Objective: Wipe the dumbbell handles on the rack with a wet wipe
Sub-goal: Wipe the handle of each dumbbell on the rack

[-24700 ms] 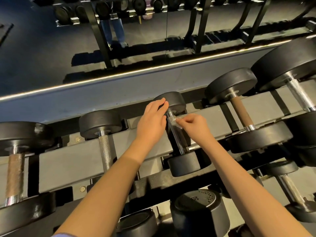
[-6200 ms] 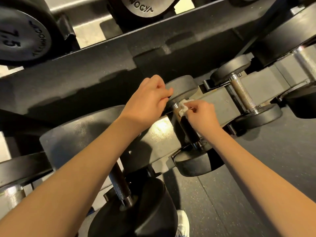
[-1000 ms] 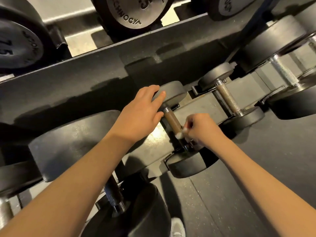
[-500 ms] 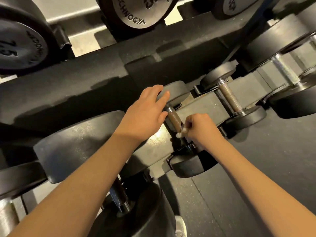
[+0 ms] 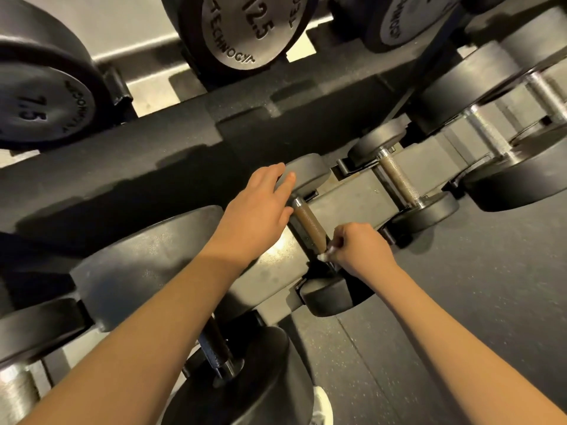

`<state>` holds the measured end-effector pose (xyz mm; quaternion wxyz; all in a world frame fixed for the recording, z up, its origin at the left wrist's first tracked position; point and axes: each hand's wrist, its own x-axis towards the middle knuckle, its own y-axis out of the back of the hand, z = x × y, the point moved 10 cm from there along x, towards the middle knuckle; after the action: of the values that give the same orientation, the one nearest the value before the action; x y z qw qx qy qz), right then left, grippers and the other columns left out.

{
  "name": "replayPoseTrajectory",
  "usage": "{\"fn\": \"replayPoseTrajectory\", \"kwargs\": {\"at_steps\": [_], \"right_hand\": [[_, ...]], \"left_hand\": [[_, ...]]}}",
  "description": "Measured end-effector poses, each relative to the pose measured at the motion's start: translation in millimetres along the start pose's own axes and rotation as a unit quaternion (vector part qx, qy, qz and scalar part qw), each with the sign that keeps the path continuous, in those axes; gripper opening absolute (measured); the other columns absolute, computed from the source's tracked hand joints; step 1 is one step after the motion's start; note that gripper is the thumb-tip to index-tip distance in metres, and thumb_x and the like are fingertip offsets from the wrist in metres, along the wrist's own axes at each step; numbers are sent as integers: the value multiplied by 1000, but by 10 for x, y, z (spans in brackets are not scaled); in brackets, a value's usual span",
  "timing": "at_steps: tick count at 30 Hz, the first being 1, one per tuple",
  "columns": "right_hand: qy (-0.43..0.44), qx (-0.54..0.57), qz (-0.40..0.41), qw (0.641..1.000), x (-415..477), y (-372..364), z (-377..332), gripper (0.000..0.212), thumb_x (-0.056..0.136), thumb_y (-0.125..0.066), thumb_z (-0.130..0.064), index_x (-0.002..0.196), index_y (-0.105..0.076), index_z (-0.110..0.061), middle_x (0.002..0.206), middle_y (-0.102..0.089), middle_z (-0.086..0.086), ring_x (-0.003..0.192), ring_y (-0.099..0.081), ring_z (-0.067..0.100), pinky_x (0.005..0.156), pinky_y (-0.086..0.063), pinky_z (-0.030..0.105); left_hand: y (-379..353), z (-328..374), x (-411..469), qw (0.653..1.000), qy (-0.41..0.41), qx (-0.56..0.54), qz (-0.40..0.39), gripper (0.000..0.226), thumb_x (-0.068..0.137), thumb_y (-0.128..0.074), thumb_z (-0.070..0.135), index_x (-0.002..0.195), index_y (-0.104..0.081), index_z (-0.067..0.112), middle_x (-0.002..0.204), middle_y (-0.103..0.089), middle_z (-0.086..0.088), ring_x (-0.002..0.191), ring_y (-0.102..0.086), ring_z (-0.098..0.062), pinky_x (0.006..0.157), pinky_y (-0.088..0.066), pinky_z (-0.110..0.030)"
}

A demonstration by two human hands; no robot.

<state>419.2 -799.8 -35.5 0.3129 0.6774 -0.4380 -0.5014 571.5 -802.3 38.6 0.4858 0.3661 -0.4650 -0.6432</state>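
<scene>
A small dumbbell lies in the lower rack tier, its brownish knurled handle (image 5: 309,227) running from a far black head (image 5: 308,173) to a near black head (image 5: 329,296). My left hand (image 5: 260,210) rests flat with straight fingers against the far head. My right hand (image 5: 357,250) is curled round the near end of the handle and pinches a white wet wipe (image 5: 325,255), of which only a small corner shows.
To the right lie a second small dumbbell with a brownish handle (image 5: 399,182) and a larger one with a chrome handle (image 5: 491,133). A big dumbbell (image 5: 147,262) sits to the left. Heavier heads marked 12.5 (image 5: 245,29) and 7.5 (image 5: 46,105) hang above. Dark rubber floor (image 5: 460,302) lies right.
My right hand with the wipe stays at the near end of the handle. My left hand has kept its place on the far head. The view has shifted slightly.
</scene>
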Motion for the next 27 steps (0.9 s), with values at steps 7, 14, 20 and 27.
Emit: {"fn": "replayPoseTrajectory", "kwargs": {"at_steps": [7, 14, 20, 27], "right_hand": [[-24, 332, 120, 935, -270, 467, -101, 16, 84, -71, -22, 74, -59, -20, 65, -63, -6, 57, -56, 4, 46, -38, 9], [34, 400, 163, 901, -459, 1093, -500, 8, 85, -69, -21, 78, -65, -20, 77, -65, 8, 70, -59, 15, 67, -48, 30], [97, 413, 231, 875, -548, 1890, -1046, 9, 84, -69, -25, 77, -64, -28, 76, -65, 1, 65, -55, 7, 59, -44, 24], [170, 395, 308, 849, -268, 2851, -1716, 5, 87, -66, -26, 83, -66, -22, 74, -61, -10, 67, -53, -6, 58, -40, 8]], "left_hand": [[182, -46, -123, 999, 20, -29, -20, 57, 100, -46, 28, 151, -23, 18, 157, -22, -1, 144, -18, -15, 116, -14, -28], [921, -235, -210, 996, 50, -56, 51, 53, 98, -49, 26, 148, -31, 20, 147, -37, 2, 135, -33, -12, 111, -27, -28], [1607, -370, -205, 988, 63, -76, 123, 50, 98, -50, 20, 146, -36, 15, 145, -39, 0, 133, -35, -14, 108, -29, -26], [2254, -631, 80, 976, 90, -88, 177, 55, 97, -51, 23, 148, -31, 15, 144, -34, 2, 131, -34, -14, 108, -37, -34]]}}
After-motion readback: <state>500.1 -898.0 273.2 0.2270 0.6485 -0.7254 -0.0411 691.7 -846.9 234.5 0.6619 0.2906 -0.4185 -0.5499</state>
